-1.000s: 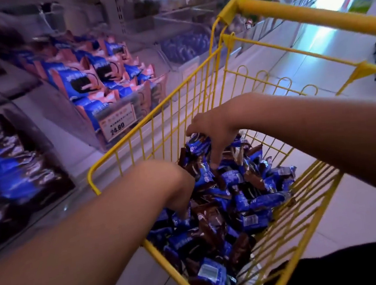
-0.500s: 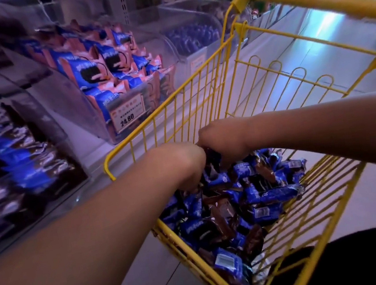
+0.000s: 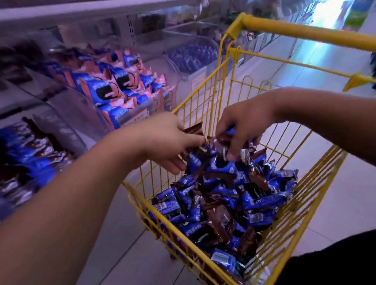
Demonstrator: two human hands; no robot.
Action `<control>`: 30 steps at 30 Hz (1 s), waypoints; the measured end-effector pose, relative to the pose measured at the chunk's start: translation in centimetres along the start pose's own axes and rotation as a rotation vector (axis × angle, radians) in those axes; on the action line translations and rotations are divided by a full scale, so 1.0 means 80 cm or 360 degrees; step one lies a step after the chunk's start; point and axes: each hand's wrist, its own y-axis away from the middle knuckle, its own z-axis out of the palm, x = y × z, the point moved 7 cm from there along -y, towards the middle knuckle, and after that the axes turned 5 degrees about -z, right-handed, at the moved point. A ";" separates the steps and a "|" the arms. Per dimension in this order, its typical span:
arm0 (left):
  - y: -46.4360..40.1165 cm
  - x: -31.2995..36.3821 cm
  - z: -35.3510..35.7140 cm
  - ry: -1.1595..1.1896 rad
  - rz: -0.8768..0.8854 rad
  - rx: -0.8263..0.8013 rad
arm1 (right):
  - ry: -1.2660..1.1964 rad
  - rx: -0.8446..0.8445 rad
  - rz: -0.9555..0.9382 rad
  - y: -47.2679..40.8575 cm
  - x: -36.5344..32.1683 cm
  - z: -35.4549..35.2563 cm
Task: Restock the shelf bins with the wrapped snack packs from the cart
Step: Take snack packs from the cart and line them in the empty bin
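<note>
One yellow cart (image 3: 281, 202); two hands; four shelf bins; snack packs (image 3: 223, 199) too many to count.

Yellow-coated metal wire on the cart (image 3: 287, 192), lower right of the frame, paint smooth with a slight sheen; thicker tube for the handle (image 3: 310, 34), upper right. Glossy plastic film on the snack packs (image 3: 225, 198), blue and brown, crinkled and catching light. Clear, shiny plastic for the shelf bins (image 3: 69, 122) at left, faintly reflective. Matt paper-like look on the price label (image 3: 133, 118), blurred. Pale smooth floor (image 3: 130, 264), tiled, low sheen. Dark matt cloth, lower right corner.
</note>
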 end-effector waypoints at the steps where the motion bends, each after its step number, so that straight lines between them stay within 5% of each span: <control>1: 0.011 -0.004 -0.013 0.0188 0.0028 0.0048 | -0.0134 0.0085 -0.0002 0.017 0.001 -0.015; 5: 0.058 -0.027 -0.057 0.0845 0.0061 0.0270 | -0.0978 0.0446 -0.0231 0.068 -0.016 -0.047; 8: 0.089 -0.042 -0.071 0.1065 0.0083 0.0345 | -0.1354 0.0472 -0.0506 0.076 -0.056 -0.033; 13: 0.129 -0.061 -0.097 0.1118 0.0204 0.0338 | -0.0884 0.0486 -0.0781 0.066 -0.137 -0.020; 21: 0.147 -0.079 -0.099 0.1173 0.0200 0.0324 | -0.0935 0.0428 -0.0978 0.027 -0.201 0.003; 26: 0.154 -0.095 -0.095 0.0960 0.0150 -0.0151 | -0.0714 0.0626 -0.0987 0.019 -0.215 -0.002; 30: 0.153 -0.110 -0.096 0.1079 0.0039 -0.0250 | -0.0412 0.1108 -0.0974 0.029 -0.219 -0.017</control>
